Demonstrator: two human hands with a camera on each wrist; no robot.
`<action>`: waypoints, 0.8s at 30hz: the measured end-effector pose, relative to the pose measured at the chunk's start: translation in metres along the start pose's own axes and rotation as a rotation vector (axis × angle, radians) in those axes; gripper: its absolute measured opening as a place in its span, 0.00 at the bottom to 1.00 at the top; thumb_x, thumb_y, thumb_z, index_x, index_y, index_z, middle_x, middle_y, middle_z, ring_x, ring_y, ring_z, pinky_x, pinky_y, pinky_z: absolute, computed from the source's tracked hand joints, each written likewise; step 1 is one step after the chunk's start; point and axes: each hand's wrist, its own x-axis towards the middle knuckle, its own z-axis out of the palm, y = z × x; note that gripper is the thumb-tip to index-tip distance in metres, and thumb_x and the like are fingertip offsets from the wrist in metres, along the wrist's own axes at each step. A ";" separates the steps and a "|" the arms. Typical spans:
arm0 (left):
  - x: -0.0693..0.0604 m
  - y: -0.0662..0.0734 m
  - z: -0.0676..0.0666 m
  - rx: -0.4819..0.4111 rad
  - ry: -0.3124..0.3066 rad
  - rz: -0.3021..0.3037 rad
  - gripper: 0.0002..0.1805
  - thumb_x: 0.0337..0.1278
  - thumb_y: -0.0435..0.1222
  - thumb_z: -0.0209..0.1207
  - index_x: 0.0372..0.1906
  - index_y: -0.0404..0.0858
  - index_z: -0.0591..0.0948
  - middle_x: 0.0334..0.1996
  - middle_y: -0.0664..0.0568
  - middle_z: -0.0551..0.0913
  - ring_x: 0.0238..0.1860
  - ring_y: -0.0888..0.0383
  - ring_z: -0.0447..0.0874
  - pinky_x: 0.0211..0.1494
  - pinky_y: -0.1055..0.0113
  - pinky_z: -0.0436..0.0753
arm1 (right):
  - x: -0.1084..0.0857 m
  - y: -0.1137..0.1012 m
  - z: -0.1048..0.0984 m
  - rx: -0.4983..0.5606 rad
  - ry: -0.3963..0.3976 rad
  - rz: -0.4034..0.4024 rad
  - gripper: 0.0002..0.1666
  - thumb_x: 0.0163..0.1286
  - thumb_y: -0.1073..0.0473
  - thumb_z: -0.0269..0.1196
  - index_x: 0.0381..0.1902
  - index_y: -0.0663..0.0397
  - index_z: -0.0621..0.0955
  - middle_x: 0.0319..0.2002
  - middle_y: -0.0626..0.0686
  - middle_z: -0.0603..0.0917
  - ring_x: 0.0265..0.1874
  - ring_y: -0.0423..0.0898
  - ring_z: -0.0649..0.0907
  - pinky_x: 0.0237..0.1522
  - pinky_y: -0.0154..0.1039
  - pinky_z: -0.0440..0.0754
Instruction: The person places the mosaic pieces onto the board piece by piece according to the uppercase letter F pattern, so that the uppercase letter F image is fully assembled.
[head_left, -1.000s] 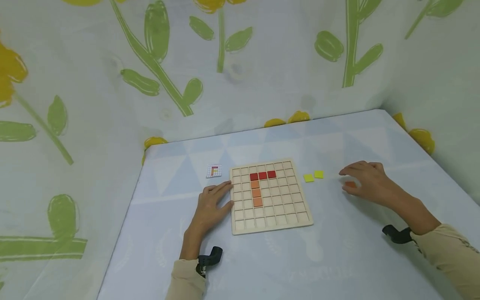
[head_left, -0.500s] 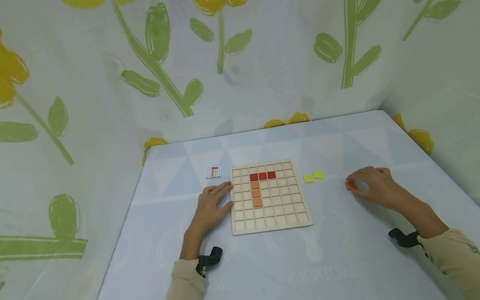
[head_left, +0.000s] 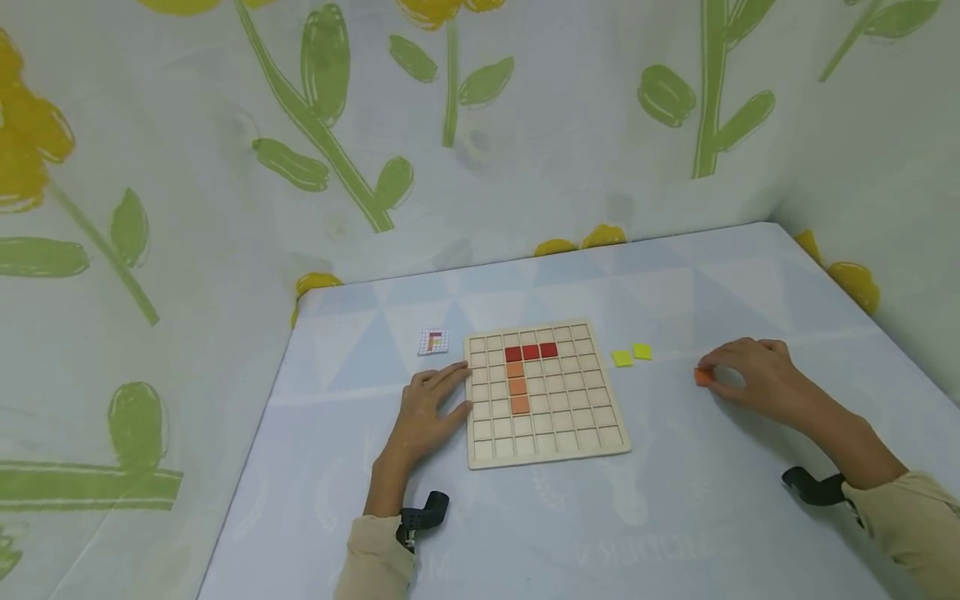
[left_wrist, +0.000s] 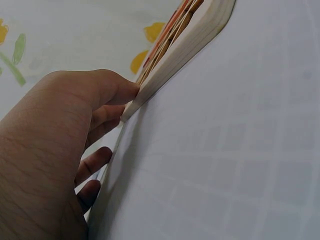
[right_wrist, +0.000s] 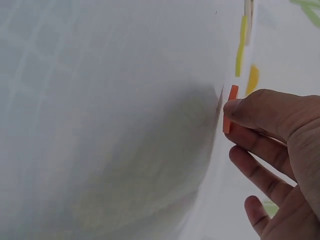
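Note:
A square wooden grid board (head_left: 572, 440) lies on the table. Set in its cells are a row of red tiles (head_left: 531, 352) and, running down from its left end, a column of orange tiles (head_left: 517, 387). My left hand (head_left: 422, 417) rests at the board's left side, thumb and fingertips touching the edge. Over on the right, my right hand (head_left: 757, 382) pinches a loose orange tile (right_wrist: 229, 120) between thumb and fingers; in the right wrist view the tile is edge-on and raised off the table. Two yellow tiles (head_left: 622, 358) lie between board and right hand.
A small card (head_left: 433, 341) with a coloured grid pattern lies beyond the left hand. The pale blue-white table (head_left: 525, 533) meets a wall covering (head_left: 540, 183) printed with flowers at its back and sides.
My right hand has come down slightly to the right and taken hold of the loose orange tile, shifting it a little. The left hand has stayed at the board's edge.

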 end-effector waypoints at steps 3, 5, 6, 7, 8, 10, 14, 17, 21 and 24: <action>0.000 0.000 0.000 0.005 -0.004 -0.006 0.29 0.64 0.49 0.58 0.71 0.54 0.73 0.72 0.66 0.68 0.68 0.52 0.62 0.68 0.48 0.61 | 0.001 -0.004 0.001 -0.002 0.015 -0.018 0.17 0.48 0.67 0.78 0.38 0.54 0.87 0.39 0.55 0.87 0.45 0.58 0.81 0.45 0.64 0.64; 0.000 0.001 0.000 0.006 -0.009 -0.012 0.29 0.65 0.49 0.58 0.71 0.54 0.73 0.72 0.67 0.67 0.68 0.52 0.62 0.68 0.49 0.61 | 0.002 -0.007 0.001 -0.002 0.014 -0.021 0.17 0.48 0.67 0.78 0.38 0.54 0.87 0.39 0.54 0.87 0.45 0.58 0.80 0.46 0.63 0.64; 0.001 0.001 -0.001 0.005 -0.011 -0.015 0.29 0.65 0.49 0.58 0.71 0.54 0.73 0.72 0.67 0.67 0.68 0.52 0.62 0.68 0.49 0.60 | 0.003 -0.008 0.001 0.000 0.011 -0.021 0.17 0.49 0.67 0.78 0.39 0.54 0.87 0.39 0.54 0.87 0.45 0.58 0.80 0.46 0.63 0.64; 0.001 0.001 -0.001 0.007 -0.015 -0.018 0.29 0.65 0.49 0.58 0.71 0.54 0.73 0.72 0.67 0.67 0.69 0.51 0.61 0.68 0.49 0.60 | 0.004 -0.010 0.001 0.003 0.005 -0.018 0.17 0.49 0.67 0.77 0.39 0.54 0.87 0.40 0.54 0.87 0.46 0.58 0.80 0.47 0.64 0.64; 0.001 0.001 -0.001 0.007 -0.017 -0.021 0.29 0.65 0.49 0.58 0.71 0.54 0.73 0.72 0.67 0.67 0.69 0.51 0.61 0.68 0.49 0.60 | 0.005 -0.012 0.001 0.005 -0.001 -0.016 0.17 0.50 0.67 0.77 0.39 0.54 0.87 0.40 0.54 0.87 0.46 0.58 0.80 0.47 0.64 0.64; 0.000 0.002 -0.002 0.014 -0.022 -0.025 0.29 0.65 0.49 0.58 0.71 0.55 0.73 0.72 0.67 0.66 0.69 0.52 0.61 0.68 0.50 0.60 | 0.008 -0.017 0.000 0.012 -0.018 -0.009 0.17 0.51 0.67 0.76 0.40 0.54 0.87 0.41 0.54 0.87 0.47 0.58 0.79 0.48 0.64 0.63; 0.000 0.003 -0.002 0.020 -0.024 -0.030 0.30 0.65 0.49 0.58 0.72 0.55 0.72 0.72 0.66 0.66 0.69 0.52 0.61 0.68 0.50 0.61 | 0.012 -0.026 0.000 0.024 -0.045 -0.006 0.17 0.52 0.67 0.76 0.41 0.53 0.87 0.42 0.54 0.87 0.48 0.58 0.79 0.50 0.63 0.62; 0.000 0.004 -0.002 0.013 -0.028 -0.036 0.30 0.65 0.49 0.58 0.72 0.55 0.72 0.73 0.66 0.67 0.69 0.52 0.61 0.68 0.50 0.60 | 0.014 -0.033 0.000 0.031 -0.048 -0.013 0.17 0.52 0.66 0.76 0.41 0.52 0.87 0.43 0.53 0.87 0.49 0.57 0.79 0.50 0.62 0.62; 0.000 0.004 -0.002 0.015 -0.024 -0.036 0.30 0.65 0.49 0.58 0.72 0.54 0.73 0.72 0.65 0.67 0.69 0.52 0.61 0.68 0.50 0.61 | 0.018 -0.041 0.002 0.044 -0.033 -0.040 0.18 0.51 0.67 0.77 0.40 0.52 0.87 0.42 0.52 0.87 0.48 0.57 0.79 0.50 0.61 0.62; 0.000 0.005 -0.002 0.022 -0.014 -0.032 0.30 0.65 0.49 0.59 0.71 0.54 0.73 0.72 0.65 0.68 0.69 0.51 0.62 0.67 0.50 0.62 | 0.022 -0.048 0.003 0.052 -0.018 -0.069 0.18 0.50 0.68 0.77 0.40 0.51 0.87 0.41 0.52 0.87 0.47 0.56 0.79 0.50 0.59 0.62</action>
